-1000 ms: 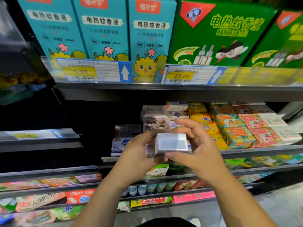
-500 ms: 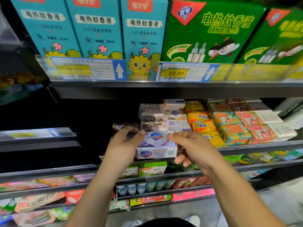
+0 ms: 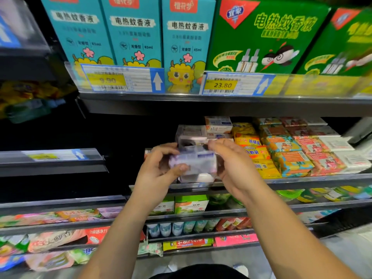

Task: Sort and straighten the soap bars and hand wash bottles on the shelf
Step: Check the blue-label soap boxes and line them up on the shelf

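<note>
Both hands wrap the pale soap box at the shelf front.

Half a second ago the fingertips only pinched its corners; now the left hand and right hand have closed in, fingers curled round the ends of the soap box, left thumb across its face. The box, glossy lilac-white card, sits over the near lip of the middle shelf, just above another pale box. Its blue logo, plain before, is smeared by motion and unreadable. Behind rises a stack of boxes, half hidden by fingers. To the right, yellow wrapped bars lie in rows; far above, teal cartons are cut off at the top.
</note>
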